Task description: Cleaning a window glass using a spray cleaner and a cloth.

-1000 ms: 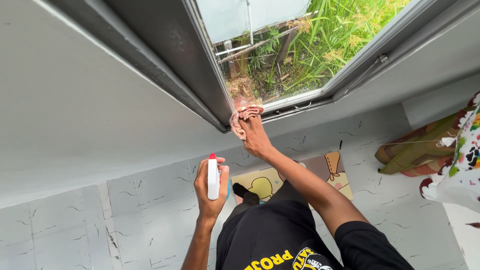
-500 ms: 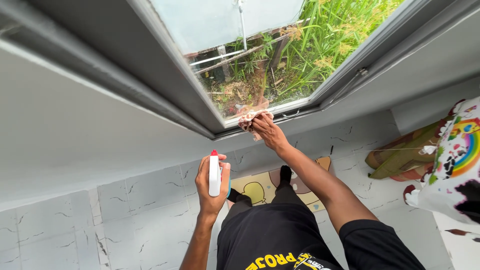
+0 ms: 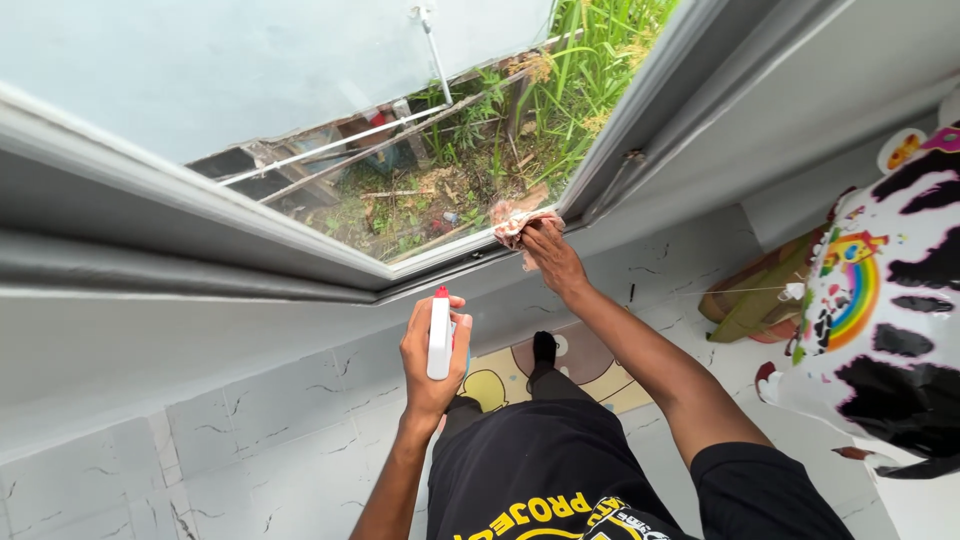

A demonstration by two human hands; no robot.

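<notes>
My right hand presses a crumpled pinkish cloth against the lower edge of the window pane, close to the grey frame. My left hand grips a white spray bottle with a red top, held upright below the window sill. Both arms reach forward from my black shirt. Grass and wooden slats show through the glass.
Marbled grey floor tiles lie below, with a yellow cartoon mat under my feet. A patterned white fabric with a rainbow hangs at the right, and folded coloured cloth lies beside it on the floor.
My right hand and the cloth have slid rightward along the bottom of the pane. The view has shifted left and closer to the window. The spray bottle stays held upright.
</notes>
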